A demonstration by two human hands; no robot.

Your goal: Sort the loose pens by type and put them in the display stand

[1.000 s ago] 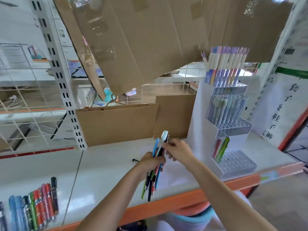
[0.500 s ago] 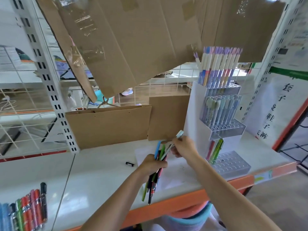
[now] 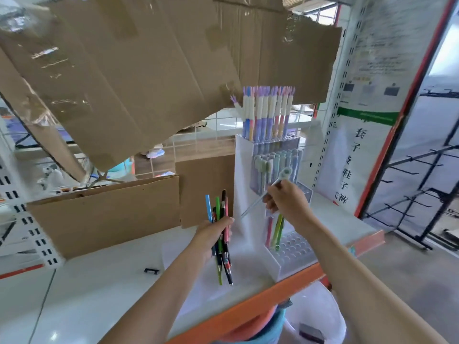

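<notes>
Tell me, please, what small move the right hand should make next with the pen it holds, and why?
Probably lift the pale pen in the right hand and slot it into the stand's middle tier: its pale rounded cap looks like those there, and the left hand holds a different bundle.

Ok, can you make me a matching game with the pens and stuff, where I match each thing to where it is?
Things:
1. bunch of mixed pens
2. pale pen
3. small black cap
4. purple-topped pens

Places:
A. lying alone on the white shelf
B. standing in the top tier of the display stand
C. gripped in the left hand
D. pinched in the right hand, in front of the stand's middle tier

Pairs: 1-C, 2-D, 3-A, 4-B
</notes>
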